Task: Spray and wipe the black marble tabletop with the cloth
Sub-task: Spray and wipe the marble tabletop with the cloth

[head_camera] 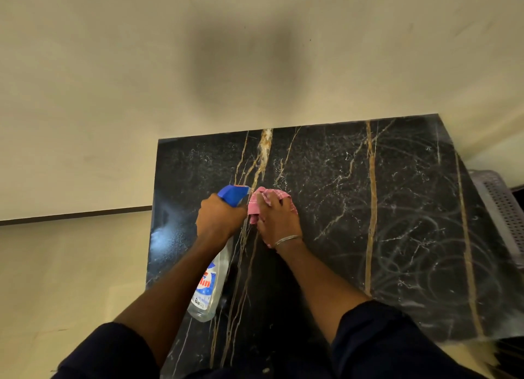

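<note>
Fingers round clear spray bottle

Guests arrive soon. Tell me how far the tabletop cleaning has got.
Done: swirl marks cover the right half of the tabletop, so it looks wiped. In hand: the left hand grips the spray bottle, and the right hand holds the pink cloth on the middle. Left: the hazy patch at the left edge looks unwiped.

The desk is veined in gold and white on black. The cloth is checked pink; the spray bottle is topped in blue, labelled blue and red.
</note>
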{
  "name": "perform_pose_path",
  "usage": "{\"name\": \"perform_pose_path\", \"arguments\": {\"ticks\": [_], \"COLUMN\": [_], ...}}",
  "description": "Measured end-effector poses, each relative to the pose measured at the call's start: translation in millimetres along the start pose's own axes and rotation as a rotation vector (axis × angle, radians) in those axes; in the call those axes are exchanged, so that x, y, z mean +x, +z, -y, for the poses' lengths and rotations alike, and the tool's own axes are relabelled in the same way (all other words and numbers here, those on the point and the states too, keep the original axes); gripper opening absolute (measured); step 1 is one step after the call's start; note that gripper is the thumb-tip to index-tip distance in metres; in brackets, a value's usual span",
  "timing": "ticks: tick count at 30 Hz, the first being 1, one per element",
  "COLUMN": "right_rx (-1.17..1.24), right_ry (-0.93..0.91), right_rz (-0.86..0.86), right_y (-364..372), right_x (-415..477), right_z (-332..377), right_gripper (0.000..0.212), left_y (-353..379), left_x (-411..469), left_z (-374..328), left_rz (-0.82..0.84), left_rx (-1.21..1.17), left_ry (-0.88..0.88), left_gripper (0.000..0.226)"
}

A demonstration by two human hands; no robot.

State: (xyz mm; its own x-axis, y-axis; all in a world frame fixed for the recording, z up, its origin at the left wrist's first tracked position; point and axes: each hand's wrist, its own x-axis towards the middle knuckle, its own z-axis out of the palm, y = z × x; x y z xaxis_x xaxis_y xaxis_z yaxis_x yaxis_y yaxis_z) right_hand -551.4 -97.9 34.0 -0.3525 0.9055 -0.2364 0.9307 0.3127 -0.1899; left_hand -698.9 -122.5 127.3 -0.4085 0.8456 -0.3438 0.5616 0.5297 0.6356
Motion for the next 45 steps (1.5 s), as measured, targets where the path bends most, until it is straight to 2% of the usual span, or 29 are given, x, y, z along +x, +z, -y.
{"name": "perform_pose_path", "arguments": {"ticks": [8,13,15,20,24,28,31,33,36,38,42,45], "right_rx": [0.008,0.112,0.106,0.038,-0.033,0.006,0.036,0.016,0.03,0.046,0.043,0.032], "right_ry": [0.34,0.51,0.43,0.08,-0.075,0.066,0.208,0.294,0.411,0.378,0.144,0.035], "right_rz": [-0.112,-0.133,-0.131,-0.063,-0.074,-0.17,-0.163,-0.16,-0.162,-0.15,-0.113,-0.082], "right_y": [-10.5,-11.6,-7.4,4.1,1.1,-8.7,-14.3,-12.5,-10.6,-7.1,11.4,13.1], "right_x": [-14.0,-14.3,-12.5,-14.7,-17.7,-17.0,-16.5,-15.2,-15.8,-17.4,-25.1,-30.5], "right_z": [-116.6,-92.3,-65.9,-8.4,-35.3,-95.7,-135.5,-139.1,-107.7,-78.1,-23.1,-14.4], "right_gripper": [0.061,0.065,0.064,0.068,0.066,0.062,0.063,0.063,0.065,0.064,0.068,0.07], "left_y": [-2.3,5.9,9.8,19.5,22.4,25.0,26.9,27.2,27.7,28.6,29.1,27.8], "left_x": [-0.5,-3.8,-5.1,-10.9,-9.6,-7.8,-7.8,-9.0,-14.5,-17.7,-22.7,-27.4], "left_z": [9.7,10.3,7.4,-6.2,-12.0,-12.3,-13.4,-14.8,-17.6,-17.9,-18.2,-14.5], "left_rz": [0.02,0.025,0.034,-0.008,-0.027,-0.016,-0.017,-0.016,-0.044,-0.066,-0.073,-0.03], "left_rx": [-0.001,0.008,0.011,0.008,-0.026,-0.033,-0.011,0.0,0.0,0.01,0.039,0.044], "left_ry": [0.021,-0.004,-0.015,-0.019,-0.022,-0.013,-0.006,0.001,-0.005,-0.001,0.023,0.065], "left_gripper": [0.022,0.024,0.025,0.019,0.018,0.02,0.02,0.021,0.021,0.022,0.021,0.02]}}
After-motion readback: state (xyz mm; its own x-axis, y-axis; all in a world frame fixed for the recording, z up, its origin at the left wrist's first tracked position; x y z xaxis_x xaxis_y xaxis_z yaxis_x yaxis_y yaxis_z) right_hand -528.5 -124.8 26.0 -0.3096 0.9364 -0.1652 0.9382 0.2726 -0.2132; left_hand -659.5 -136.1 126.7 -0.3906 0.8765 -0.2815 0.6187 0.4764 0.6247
